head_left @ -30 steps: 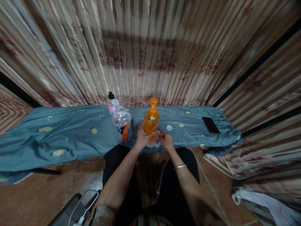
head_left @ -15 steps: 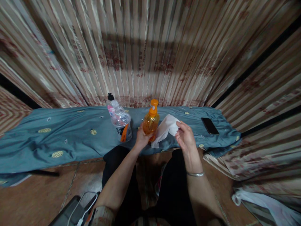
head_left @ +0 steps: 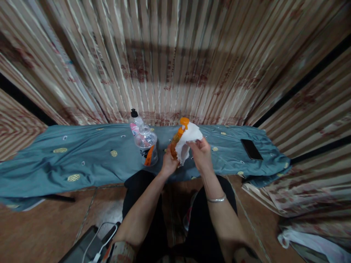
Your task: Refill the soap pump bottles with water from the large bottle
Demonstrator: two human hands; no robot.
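Observation:
An orange pump bottle (head_left: pixel 174 143), tilted with its pump head up, is held low on its body by my left hand (head_left: pixel 169 163), whose fingers wrap round it. My right hand (head_left: pixel 202 152) pinches a white tissue (head_left: pixel 193 133) by its right edge. The tissue lies against the right side of the bottle and hides much of it, and its lower end hangs beside my left hand. To the left stands a clear wide bottle (head_left: pixel 146 143) with a black and orange label. Behind that is a clear bottle with a black cap (head_left: pixel 134 117).
A blue-green cloth with yellow patterns (head_left: pixel 93 155) covers the long bench. A black phone (head_left: pixel 251 149) lies on its right part. Pleated curtains (head_left: pixel 164 65) hang behind and at both sides. A grey box with a white cable (head_left: pixel 87 243) is at the lower left.
My right hand has moved left, bringing the tissue up against the orange bottle. The bottle now leans and is partly covered. The view has shifted slightly.

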